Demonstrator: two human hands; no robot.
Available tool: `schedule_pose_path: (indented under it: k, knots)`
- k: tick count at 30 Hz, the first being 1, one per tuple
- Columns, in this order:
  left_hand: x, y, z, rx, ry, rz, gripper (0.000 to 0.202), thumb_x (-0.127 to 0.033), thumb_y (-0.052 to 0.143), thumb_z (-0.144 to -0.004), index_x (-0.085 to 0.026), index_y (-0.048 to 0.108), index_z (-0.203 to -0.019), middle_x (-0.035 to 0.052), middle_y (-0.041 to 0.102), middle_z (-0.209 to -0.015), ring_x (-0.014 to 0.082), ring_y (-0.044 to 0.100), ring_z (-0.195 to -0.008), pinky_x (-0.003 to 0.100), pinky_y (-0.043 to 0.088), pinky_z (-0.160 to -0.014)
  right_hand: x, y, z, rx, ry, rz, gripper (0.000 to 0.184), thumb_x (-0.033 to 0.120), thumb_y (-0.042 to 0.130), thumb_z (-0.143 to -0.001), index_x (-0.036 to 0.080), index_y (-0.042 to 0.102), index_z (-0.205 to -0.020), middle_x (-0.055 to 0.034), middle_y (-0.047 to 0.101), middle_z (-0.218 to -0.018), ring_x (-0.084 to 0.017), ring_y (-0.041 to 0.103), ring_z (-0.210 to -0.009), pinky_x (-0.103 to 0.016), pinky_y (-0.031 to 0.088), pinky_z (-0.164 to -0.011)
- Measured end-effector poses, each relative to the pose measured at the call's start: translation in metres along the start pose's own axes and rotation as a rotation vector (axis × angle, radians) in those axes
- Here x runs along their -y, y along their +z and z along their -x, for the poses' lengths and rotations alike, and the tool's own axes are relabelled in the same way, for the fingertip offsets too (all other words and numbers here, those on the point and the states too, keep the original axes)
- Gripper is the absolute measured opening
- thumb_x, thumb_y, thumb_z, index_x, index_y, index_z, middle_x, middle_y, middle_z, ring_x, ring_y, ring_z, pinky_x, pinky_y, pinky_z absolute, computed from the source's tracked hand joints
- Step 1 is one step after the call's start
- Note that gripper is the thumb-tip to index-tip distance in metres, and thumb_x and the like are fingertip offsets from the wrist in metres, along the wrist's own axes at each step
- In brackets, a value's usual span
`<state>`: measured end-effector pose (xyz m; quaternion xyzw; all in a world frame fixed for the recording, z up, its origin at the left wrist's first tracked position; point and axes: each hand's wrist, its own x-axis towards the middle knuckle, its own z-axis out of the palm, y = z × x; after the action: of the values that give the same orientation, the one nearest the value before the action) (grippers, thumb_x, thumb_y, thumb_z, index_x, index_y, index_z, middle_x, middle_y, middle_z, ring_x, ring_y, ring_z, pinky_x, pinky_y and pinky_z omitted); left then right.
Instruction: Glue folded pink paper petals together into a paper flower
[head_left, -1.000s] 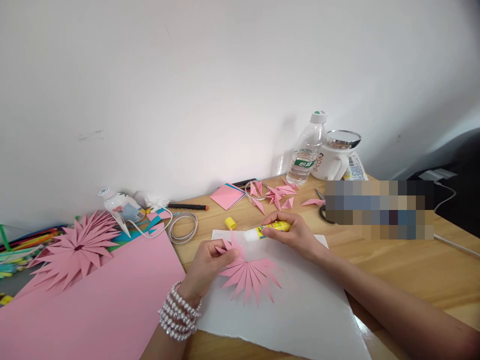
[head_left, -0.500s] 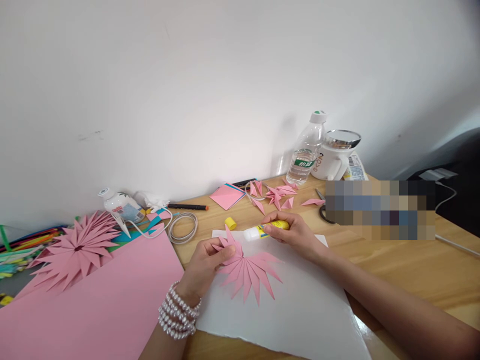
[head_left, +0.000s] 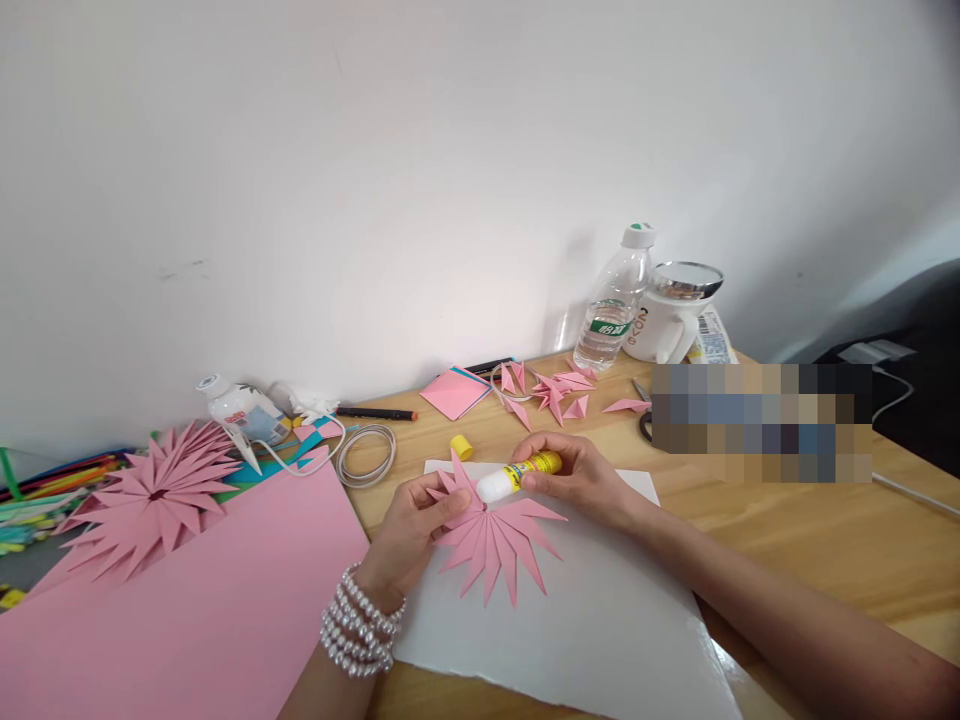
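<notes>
My left hand, with a pearl bracelet at the wrist, pinches the upper left of a pink folded-paper flower. Its pointed petals fan out over a white sheet. In my right hand is an uncapped glue stick, its white end pointing left at the petals near the flower's centre. Whether the glue touches the paper I cannot tell. A yellow cap lies just beyond the sheet. Loose pink folded pieces are scattered farther back.
At left, a finished-looking pink paper flower rests by a large pink sheet. Behind are a white bottle, a coiled cable and a marker. A water bottle, mug and partly hidden scissors stand or lie right.
My right hand has moved the glue stick slightly left and down, closer to the flower's centre. My left hand keeps its pinch on the flower.
</notes>
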<state>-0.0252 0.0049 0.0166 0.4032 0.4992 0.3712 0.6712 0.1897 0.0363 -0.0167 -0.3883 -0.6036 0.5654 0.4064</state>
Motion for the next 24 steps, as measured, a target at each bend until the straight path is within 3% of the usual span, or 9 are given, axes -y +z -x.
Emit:
schedule_pose_path:
  k: [6, 13, 18, 21, 24]
  knots:
    - [-0.003, -0.001, 0.003, 0.038, 0.042, 0.044, 0.026, -0.036, 0.071, -0.065, -0.012, 0.060, -0.065, -0.0038, 0.043, -0.055, 0.0059, 0.033, -0.051, 0.019, 0.026, -0.049, 0.003, -0.004, -0.001, -0.056, 0.013, -0.030, 0.035, 0.047, 0.069, -0.065, 0.017, 0.059, -0.082, -0.0006, 0.055, -0.073, -0.011, 0.046, -0.063, -0.022, 0.035, -0.053]
    - [-0.004, 0.002, 0.003, 0.025, 0.058, 0.024, 0.030, -0.038, 0.072, -0.063, -0.012, 0.058, -0.063, -0.0051, 0.039, -0.053, 0.0053, 0.028, -0.049, 0.019, 0.023, -0.046, 0.000, 0.001, -0.001, -0.003, 0.005, -0.079, 0.035, 0.044, 0.070, -0.065, 0.017, 0.059, -0.084, -0.0013, 0.055, -0.074, -0.012, 0.046, -0.065, -0.022, 0.035, -0.053]
    - [-0.009, 0.005, 0.006, 0.020, 0.096, -0.005, 0.027, -0.036, 0.071, -0.065, -0.012, 0.057, -0.062, -0.0051, 0.044, -0.051, 0.0048, 0.032, -0.047, 0.018, 0.027, -0.046, -0.003, -0.001, -0.004, -0.115, 0.049, -0.086, 0.036, 0.046, 0.069, -0.066, 0.017, 0.060, -0.085, 0.0029, 0.048, -0.064, -0.009, 0.040, -0.056, -0.022, 0.030, -0.051]
    - [-0.011, 0.007, 0.009, -0.063, 0.200, -0.088, 0.024, -0.034, 0.071, -0.065, -0.013, 0.059, -0.063, -0.0028, 0.051, -0.054, 0.0070, 0.042, -0.050, 0.019, 0.034, -0.049, -0.001, -0.004, -0.006, -0.142, 0.047, -0.215, 0.037, 0.044, 0.066, -0.069, 0.017, 0.058, -0.093, 0.0041, 0.043, -0.060, -0.009, 0.037, -0.054, -0.023, 0.030, -0.051]
    - [-0.010, 0.009, 0.014, -0.247, 0.386, -0.234, 0.021, -0.034, 0.068, -0.068, -0.014, 0.063, -0.069, 0.0006, 0.060, -0.061, 0.0118, 0.053, -0.056, 0.022, 0.042, -0.052, 0.006, -0.004, -0.006, -0.205, 0.027, -0.345, 0.034, 0.041, 0.069, -0.067, 0.017, 0.057, -0.088, 0.0035, 0.042, -0.062, -0.008, 0.036, -0.054, -0.023, 0.029, -0.051]
